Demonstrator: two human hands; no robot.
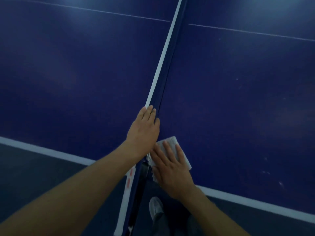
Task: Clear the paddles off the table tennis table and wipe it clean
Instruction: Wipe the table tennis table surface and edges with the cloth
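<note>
A dim blue table (238,99) fills the view, split by the net (167,53) with its white top band. At the near edge just right of the net, a white cloth (173,142) lies flat under the right hand (172,169), fingers spread, pressing rather than gripping. The left hand (143,132) rests open along the net top, and a shoe (156,208) shows on the floor below.

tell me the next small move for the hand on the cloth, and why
Probably slide the right hand with the white cloth away from the net across the table. The cloth lies flat at the near edge, pale specks dot that half, and the left hand rests on the net.
</note>
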